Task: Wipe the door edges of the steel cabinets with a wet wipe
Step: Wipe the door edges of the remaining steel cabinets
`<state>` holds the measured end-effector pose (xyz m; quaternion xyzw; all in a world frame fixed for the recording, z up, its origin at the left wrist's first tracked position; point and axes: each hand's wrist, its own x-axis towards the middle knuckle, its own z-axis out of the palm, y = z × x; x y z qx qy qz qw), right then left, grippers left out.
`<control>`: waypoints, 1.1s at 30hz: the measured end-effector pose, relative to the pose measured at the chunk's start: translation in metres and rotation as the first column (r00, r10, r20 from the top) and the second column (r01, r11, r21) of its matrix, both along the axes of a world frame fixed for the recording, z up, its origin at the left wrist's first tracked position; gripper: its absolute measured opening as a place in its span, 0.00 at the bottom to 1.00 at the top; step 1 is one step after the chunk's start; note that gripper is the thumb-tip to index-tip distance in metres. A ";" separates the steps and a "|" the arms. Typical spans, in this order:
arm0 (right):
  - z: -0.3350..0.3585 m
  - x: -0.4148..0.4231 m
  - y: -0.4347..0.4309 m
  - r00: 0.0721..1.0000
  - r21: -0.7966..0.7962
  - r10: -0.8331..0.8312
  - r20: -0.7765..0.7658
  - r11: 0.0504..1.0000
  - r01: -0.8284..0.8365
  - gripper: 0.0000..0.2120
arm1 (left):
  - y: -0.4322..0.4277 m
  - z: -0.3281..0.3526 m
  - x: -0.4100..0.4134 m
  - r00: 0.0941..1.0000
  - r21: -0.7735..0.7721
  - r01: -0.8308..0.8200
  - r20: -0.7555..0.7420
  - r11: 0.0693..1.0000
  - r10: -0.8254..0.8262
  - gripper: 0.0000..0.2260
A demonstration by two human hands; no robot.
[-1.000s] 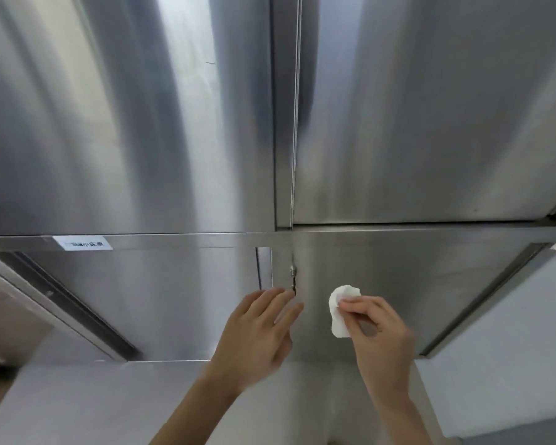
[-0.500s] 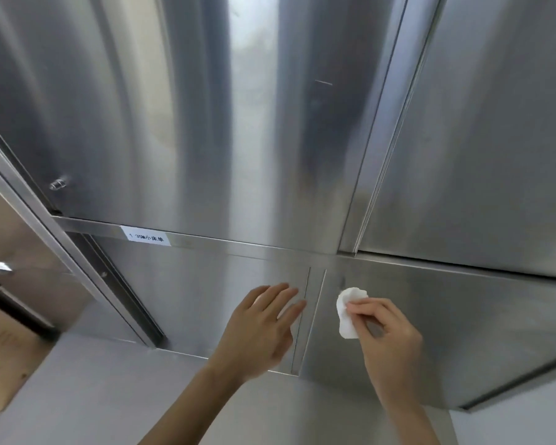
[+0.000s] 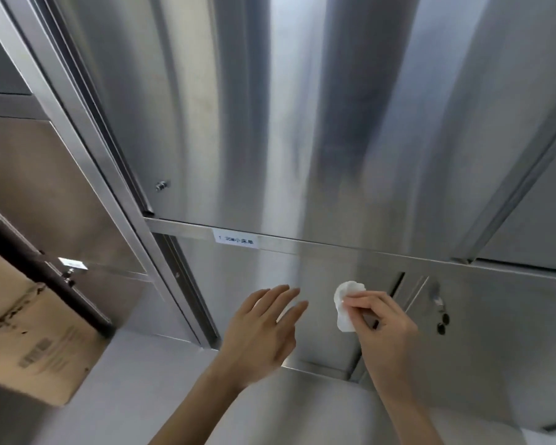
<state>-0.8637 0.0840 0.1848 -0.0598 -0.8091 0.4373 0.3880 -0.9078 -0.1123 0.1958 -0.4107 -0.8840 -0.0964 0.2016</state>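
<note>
Little shows as done: the right hand (image 3: 386,327) pinches the wipe (image 3: 345,313) at the lower door (image 3: 247,268), just left of its edge (image 3: 396,290); the left hand (image 3: 260,329) hovers straight-fingered, holding nothing. Most edges probably remain.

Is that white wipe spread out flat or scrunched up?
Scrunched up: the wet wipe is a small crumpled wad pinched by the right hand, with only its rounded end showing past the fingertips.

Storage or service room with steel cabinets (image 3: 334,123)
Brushed steel is filling the view, a printed label (image 3: 235,240) is sticking on a rail (image 3: 180,227), and a cardboard box (image 3: 29,332) is showing at the left.
</note>
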 end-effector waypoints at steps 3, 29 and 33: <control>-0.001 -0.004 -0.064 1.000 -0.030 -0.011 0.001 0.999 0.011 0.11 | -0.058 0.000 -0.009 0.999 0.019 0.044 0.008 0.999 -0.044 0.16; -0.001 -0.164 -0.286 0.993 0.050 0.098 0.058 0.994 -0.101 0.11 | -0.289 -0.010 -0.158 0.998 -0.107 -0.039 0.036 0.994 0.043 0.24; -0.009 -0.179 -0.311 0.997 0.071 0.056 0.060 0.996 -0.061 0.09 | -0.310 -0.016 -0.180 0.999 -0.140 0.022 0.029 0.990 -0.018 0.23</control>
